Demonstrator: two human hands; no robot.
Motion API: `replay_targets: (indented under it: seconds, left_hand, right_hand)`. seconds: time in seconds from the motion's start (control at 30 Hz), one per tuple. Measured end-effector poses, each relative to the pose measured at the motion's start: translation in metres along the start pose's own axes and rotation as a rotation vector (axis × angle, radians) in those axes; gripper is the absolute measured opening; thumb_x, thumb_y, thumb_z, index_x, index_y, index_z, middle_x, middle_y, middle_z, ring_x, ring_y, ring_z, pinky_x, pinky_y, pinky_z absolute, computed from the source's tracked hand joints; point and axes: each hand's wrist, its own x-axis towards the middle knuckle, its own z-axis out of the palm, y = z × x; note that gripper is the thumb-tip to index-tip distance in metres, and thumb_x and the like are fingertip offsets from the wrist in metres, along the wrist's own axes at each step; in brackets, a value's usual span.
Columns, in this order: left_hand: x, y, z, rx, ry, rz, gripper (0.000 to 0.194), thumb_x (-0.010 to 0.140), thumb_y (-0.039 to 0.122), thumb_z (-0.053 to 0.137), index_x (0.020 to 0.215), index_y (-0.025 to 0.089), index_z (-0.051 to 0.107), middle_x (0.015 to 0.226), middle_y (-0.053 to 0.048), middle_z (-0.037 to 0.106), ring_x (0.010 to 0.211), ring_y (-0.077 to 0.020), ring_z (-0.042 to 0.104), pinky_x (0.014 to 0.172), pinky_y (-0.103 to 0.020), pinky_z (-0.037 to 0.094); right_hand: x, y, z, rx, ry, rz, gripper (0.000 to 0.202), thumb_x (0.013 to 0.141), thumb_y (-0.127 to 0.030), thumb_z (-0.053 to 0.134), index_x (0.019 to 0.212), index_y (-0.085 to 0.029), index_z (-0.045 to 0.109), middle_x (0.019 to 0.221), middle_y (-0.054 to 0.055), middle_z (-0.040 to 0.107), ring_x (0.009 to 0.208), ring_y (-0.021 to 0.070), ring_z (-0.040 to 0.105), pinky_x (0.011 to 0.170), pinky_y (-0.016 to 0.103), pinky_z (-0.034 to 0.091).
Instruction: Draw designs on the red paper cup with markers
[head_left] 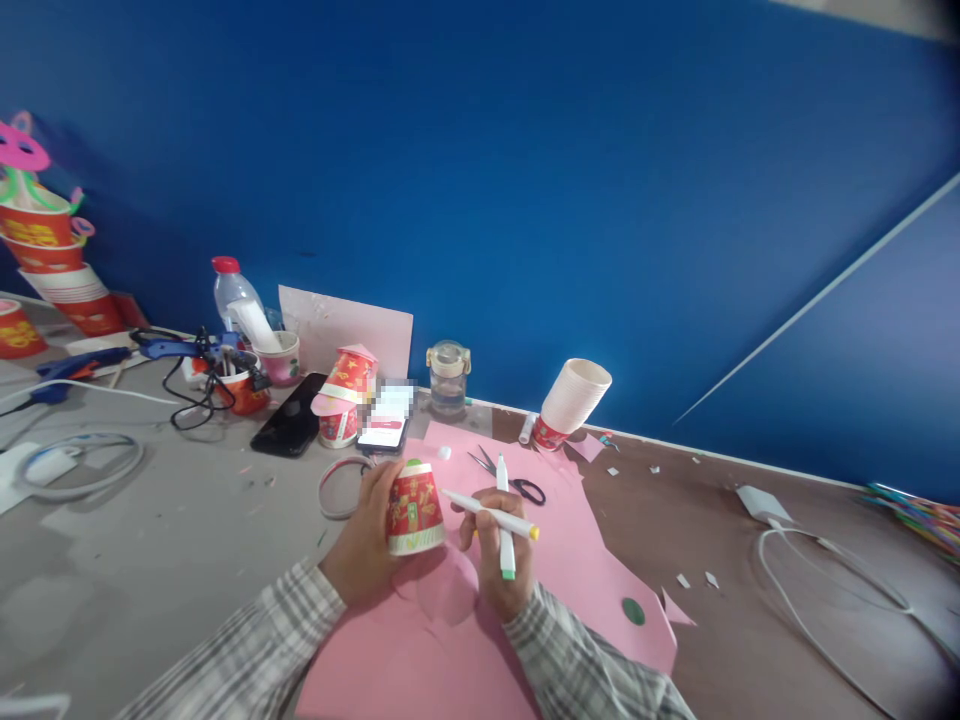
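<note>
My left hand [366,545] is wrapped round an upside-down red paper cup [415,508] with gold print, green strokes along its pale rim and a green patch on top. In my right hand [501,550] are two white markers. The yellow-ended marker [499,515] points left toward the cup, without touching it, and crosses over the green-ended marker [507,550]. Pink paper [562,570] lies beneath both hands. Black-handled scissors [529,490] rest on it behind my right hand, partly hidden by a marker.
A phone [386,418], a decorated cup figure [349,380] and a lidded jar [448,378] stand behind the hands. Stacked cups [574,400] lean at the back right. Glue guns [187,347] are at left; a white cable [787,600] lies right.
</note>
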Motion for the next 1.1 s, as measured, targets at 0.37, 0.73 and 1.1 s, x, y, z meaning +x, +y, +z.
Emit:
replay_targets:
  seconds: [0.37,0.73,1.1]
  left_hand:
    - [0.001,0.003,0.000,-0.012,0.011,-0.021,0.097,0.048,0.050,0.077,0.126,0.026,0.024,0.122,-0.010,0.037,0.113,-0.0314,0.039,0.095,-0.051,0.039]
    - [0.002,0.002,0.000,0.001,0.017,0.030,0.093,0.053,0.050,0.074,0.126,0.023,0.024,0.121,-0.012,0.039,0.113,-0.0318,0.039,0.094,-0.052,0.040]
    - [0.002,0.000,0.001,0.023,0.015,0.047,0.093,0.053,0.050,0.074,0.126,0.021,0.023,0.120,-0.012,0.039,0.112,-0.0303,0.040,0.094,-0.051,0.040]
  right_hand:
    - [-0.003,-0.011,0.005,0.002,-0.053,-0.063,0.011,0.083,-0.031,0.051,0.078,-0.021,0.052,0.051,-0.004,0.057,0.037,0.0173,0.055,0.050,0.034,0.049]
    - [-0.011,-0.007,0.002,0.027,-0.108,-0.037,0.011,0.081,-0.031,0.053,0.078,-0.020,0.055,0.049,-0.003,0.057,0.027,0.0133,0.047,0.030,0.022,0.039]
    - [-0.009,-0.011,0.003,0.018,-0.128,-0.056,0.012,0.082,-0.033,0.052,0.081,-0.022,0.054,0.049,-0.003,0.057,0.029,0.0142,0.048,0.033,0.024,0.041]
